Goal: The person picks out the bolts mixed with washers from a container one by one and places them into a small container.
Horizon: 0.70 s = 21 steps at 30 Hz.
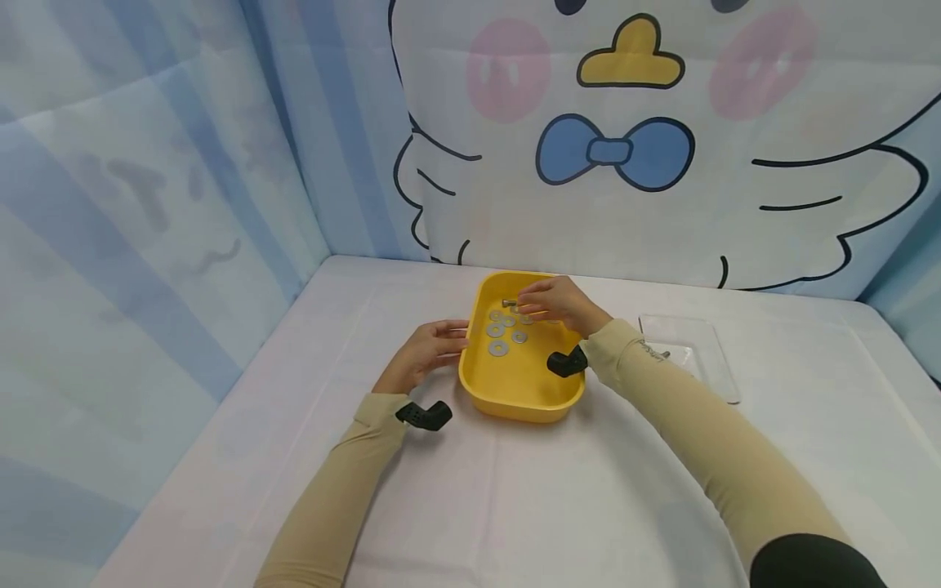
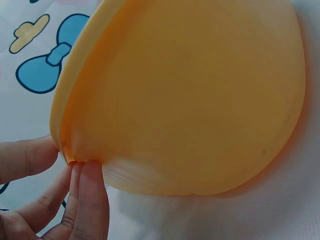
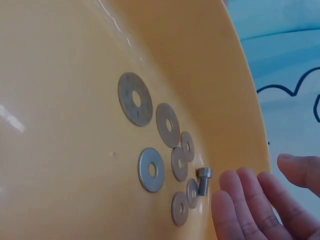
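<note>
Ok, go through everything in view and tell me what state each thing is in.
Tub: upright on table, holds washers and bolt.
Washers: lying flat, loose.
Bolt: on its side, not held.
Left hand: fingertips on tub's rim.
Right hand: open above bolt.
Clear tray: flat on table.

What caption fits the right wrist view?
Right hand hovers open beside a bolt and seven washers in a yellow tray.

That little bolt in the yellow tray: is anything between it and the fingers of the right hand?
Nothing visible. The bolt lies among the washers on the yellow tray floor, and the right hand's fingers hover just beside it with open space between.
</note>
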Tool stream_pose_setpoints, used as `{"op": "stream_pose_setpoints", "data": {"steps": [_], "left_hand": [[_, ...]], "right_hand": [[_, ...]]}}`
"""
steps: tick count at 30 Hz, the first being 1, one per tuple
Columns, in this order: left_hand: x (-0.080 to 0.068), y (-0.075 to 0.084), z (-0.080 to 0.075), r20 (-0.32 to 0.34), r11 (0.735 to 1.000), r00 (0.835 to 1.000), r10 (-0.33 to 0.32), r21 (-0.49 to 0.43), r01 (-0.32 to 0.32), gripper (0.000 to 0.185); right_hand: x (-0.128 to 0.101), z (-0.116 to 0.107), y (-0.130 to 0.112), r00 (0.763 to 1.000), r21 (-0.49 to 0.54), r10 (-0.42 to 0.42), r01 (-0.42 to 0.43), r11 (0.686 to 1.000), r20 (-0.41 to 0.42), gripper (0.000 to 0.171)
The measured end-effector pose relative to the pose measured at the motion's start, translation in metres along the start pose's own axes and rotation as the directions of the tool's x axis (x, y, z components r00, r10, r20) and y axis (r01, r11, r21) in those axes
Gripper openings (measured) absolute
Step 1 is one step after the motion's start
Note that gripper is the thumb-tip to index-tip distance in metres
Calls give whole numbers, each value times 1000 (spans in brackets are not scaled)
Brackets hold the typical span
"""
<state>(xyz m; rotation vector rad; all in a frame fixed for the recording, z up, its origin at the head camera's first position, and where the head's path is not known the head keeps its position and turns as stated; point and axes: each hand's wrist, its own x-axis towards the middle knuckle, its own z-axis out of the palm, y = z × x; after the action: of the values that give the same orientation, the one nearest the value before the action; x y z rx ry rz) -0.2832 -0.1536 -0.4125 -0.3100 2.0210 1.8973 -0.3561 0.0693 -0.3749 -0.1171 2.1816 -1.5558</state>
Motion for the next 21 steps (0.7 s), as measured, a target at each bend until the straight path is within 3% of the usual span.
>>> {"op": "stream_pose_setpoints", "data": {"steps": [7, 15, 21], "left_hand": [[-1, -1, 0, 16, 1000, 1000, 23, -10, -23, 42], [-2, -2, 0, 27, 999, 999, 36, -16, -35, 42], [-1, 0, -1, 32, 999, 999, 43, -17, -43, 41]], "right_hand": [[12, 8, 3, 999, 98, 21, -18, 995, -29, 41], [24, 12, 4, 989, 69, 108, -101, 992, -104, 39], [31, 12, 4, 985, 60, 112, -105, 993, -130, 39]]}}
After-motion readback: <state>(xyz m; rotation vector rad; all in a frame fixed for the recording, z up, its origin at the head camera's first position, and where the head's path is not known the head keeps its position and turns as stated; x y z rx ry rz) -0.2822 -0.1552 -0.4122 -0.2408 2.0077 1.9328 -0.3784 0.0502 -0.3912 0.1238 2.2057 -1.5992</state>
